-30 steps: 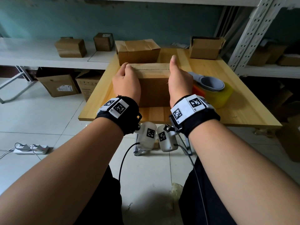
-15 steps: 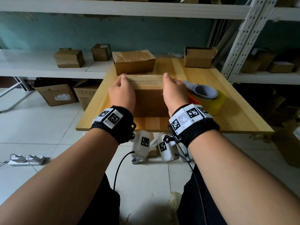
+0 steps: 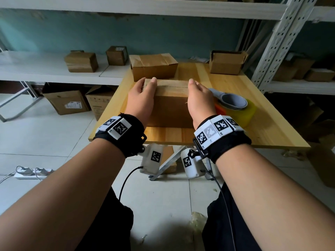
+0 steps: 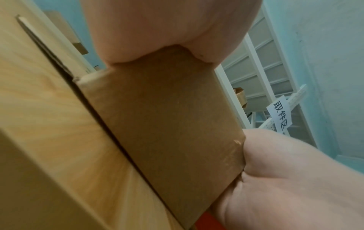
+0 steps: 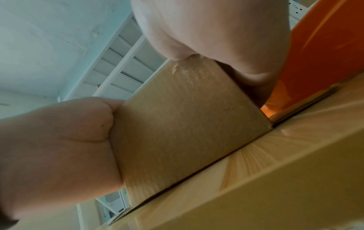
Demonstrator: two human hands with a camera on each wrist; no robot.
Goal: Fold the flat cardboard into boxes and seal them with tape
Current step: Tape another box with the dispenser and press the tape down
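The cardboard box (image 3: 170, 105) sits near the front edge of the wooden counter (image 3: 272, 127), folded up into shape with its top flaps laid down so that a seam runs along the top. The left hand (image 3: 140, 98) clasps the box's left end, thumb lying over the top edge. The right hand (image 3: 198, 100) clasps the box's right end the same way, thumb up on top. Both hands are clamped on the box from opposite sides; the fingers on the far faces are hidden from the head view. From the wrist views the near face of the box stands square on the counter with the palms pressed to its two side edges.

Just to the right of the box, almost touching the right hand, lies a tape dispenser (image 3: 233, 104) with a grey handle and a yellow roll. Behind the box stands a taped box (image 3: 154, 67), and further back to the right of it an open-topped box (image 3: 226, 62).

I would say the step in hand is squaring the box and holding its flaps shut, with no tape visible on that seam. The next move probably calls for one hand to keep the flaps pressed down while the right lets go and reaches for the dispenser.
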